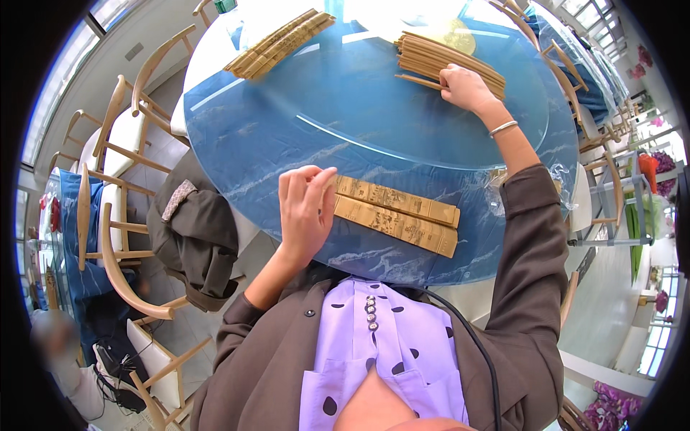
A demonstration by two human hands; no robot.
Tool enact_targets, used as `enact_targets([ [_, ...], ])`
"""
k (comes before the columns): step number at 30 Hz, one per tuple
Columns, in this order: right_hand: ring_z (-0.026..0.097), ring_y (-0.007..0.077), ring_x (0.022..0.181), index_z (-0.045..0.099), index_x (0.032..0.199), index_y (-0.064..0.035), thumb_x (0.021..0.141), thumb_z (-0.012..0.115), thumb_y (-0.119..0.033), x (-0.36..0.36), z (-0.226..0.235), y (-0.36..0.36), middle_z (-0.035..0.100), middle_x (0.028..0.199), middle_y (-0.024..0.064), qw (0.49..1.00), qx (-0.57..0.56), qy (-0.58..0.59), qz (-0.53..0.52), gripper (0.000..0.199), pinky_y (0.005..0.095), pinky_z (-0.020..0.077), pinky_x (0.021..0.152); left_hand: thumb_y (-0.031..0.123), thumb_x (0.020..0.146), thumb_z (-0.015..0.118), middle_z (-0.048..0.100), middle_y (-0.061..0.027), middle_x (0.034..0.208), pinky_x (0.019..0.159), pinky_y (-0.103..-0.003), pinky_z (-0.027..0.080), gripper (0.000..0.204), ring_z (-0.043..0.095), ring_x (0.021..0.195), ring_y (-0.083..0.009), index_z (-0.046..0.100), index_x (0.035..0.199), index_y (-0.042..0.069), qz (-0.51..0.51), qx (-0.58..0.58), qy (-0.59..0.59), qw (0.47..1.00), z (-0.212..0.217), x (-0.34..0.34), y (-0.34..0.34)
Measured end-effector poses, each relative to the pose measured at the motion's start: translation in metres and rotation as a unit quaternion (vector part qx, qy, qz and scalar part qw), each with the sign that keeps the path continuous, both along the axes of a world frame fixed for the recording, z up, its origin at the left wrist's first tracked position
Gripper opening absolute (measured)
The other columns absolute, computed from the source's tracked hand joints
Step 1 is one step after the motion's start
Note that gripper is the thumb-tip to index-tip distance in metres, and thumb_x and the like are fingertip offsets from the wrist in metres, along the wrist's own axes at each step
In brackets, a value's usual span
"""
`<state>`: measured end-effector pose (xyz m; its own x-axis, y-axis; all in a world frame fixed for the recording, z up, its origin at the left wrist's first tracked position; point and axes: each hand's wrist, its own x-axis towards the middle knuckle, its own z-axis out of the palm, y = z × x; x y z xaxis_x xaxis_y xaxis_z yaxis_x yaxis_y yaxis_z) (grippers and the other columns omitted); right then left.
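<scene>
- Sorting paper-sleeved chopsticks is the work in hand, and by my judgement it is barely begun: only two sleeved pairs (397, 215) lie side by side at my near edge of the surface (287, 136), while much larger stocks wait farther off.
- My left hand (305, 208) rests with fingers together and lightly curled on the left ends of those two sleeves; it presses or steadies them rather than clasping them.
- My right hand (466, 87) reaches far across to the big stack of sleeves (445, 61) at the far right, fingers bent over the near side of the heap. Whether it has pinched one loose I cannot tell, since the fingertips are hidden by the pile.
- A second fan of the same sleeves (280, 43) lies at the far left, untouched and well apart from both hands.
- Materials: the sleeves are long, flat, narrow strips of tan paper with dark printing, square-ended, stiff enough to lie straight.
- The surface is round, covered in a blue marbled cloth, with a clear glass turntable (402, 151) on top that throws back glare.
- A thin silvery bangle (503, 128) sits on my right wrist; my sleeves are brown over a lilac dotted blouse.
- Pale wooden chairs (115, 215) with curved backs ring the surface, one draped with a brown jacket (198, 230).
</scene>
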<state>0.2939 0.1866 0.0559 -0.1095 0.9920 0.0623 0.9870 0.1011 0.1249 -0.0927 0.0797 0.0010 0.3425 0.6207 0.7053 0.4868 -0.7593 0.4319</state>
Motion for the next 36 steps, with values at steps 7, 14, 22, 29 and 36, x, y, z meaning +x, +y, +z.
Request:
enact_targets([
  [7, 0.069, 0.0355, 0.085, 0.068, 0.083, 0.0013, 0.081, 0.059, -0.002, -0.002, -0.015, 0.006, 0.067, 0.089, 0.0185, 0.985, 0.055, -0.149, 0.061, 0.010, 0.0415, 0.0569, 0.078, -0.005, 0.080, 0.068, 0.059, -0.0099, 0.095, 0.076, -0.037, 0.047, 0.027, 0.055, 0.086, -0.0291, 0.066, 0.105, 0.004, -0.045, -0.003, -0.017, 0.999, -0.015, 0.001, -0.020],
  [14, 0.065, 0.0374, 0.080, 0.057, 0.095, 0.0010, 0.098, 0.053, -0.018, 0.007, 0.021, -0.020, 0.063, 0.095, 0.0174, 0.958, 0.273, -0.082, 0.041, 0.019, 0.0442, 0.0558, 0.072, -0.003, 0.081, 0.067, 0.060, -0.0099, 0.095, 0.077, -0.038, 0.048, 0.022, 0.056, 0.087, -0.0294, 0.066, 0.102, 0.003, -0.051, -0.017, -0.006, 0.999, -0.015, 0.003, -0.020],
  [22, 0.060, 0.0277, 0.068, 0.055, 0.101, -0.0015, 0.105, 0.046, -0.021, -0.036, 0.081, -0.096, 0.060, 0.078, 0.0142, 0.883, 0.339, 0.323, -0.017, 0.021, 0.0357, 0.0459, 0.061, -0.002, 0.085, 0.066, 0.060, -0.0098, 0.091, 0.075, -0.037, 0.048, 0.018, 0.057, 0.085, -0.0281, 0.067, 0.102, 0.003, -0.067, -0.030, -0.011, 0.997, -0.012, 0.004, -0.017],
  [29, 0.048, 0.0059, 0.060, 0.055, 0.105, -0.0043, 0.106, 0.045, -0.017, -0.092, 0.025, -0.164, 0.052, 0.078, 0.0004, 0.871, 0.201, 0.446, 0.053, 0.016, 0.0207, 0.0395, 0.054, 0.004, 0.092, 0.063, 0.060, -0.0115, 0.085, 0.064, -0.036, 0.048, 0.017, 0.058, 0.069, -0.0262, 0.065, 0.109, 0.002, -0.157, -0.111, -0.082, 0.978, 0.036, 0.027, 0.010],
  [36, 0.051, 0.0196, 0.068, 0.049, 0.106, -0.0022, 0.104, 0.044, -0.013, -0.107, 0.011, -0.174, 0.051, 0.081, 0.0091, 0.870, 0.175, 0.457, 0.060, 0.012, 0.0331, 0.0463, 0.065, 0.017, 0.097, 0.063, 0.065, -0.0097, 0.085, 0.062, -0.031, 0.049, 0.023, 0.057, 0.063, -0.0224, 0.065, 0.115, 0.003, -0.239, 0.094, -0.184, 0.949, 0.097, 0.128, 0.054],
])
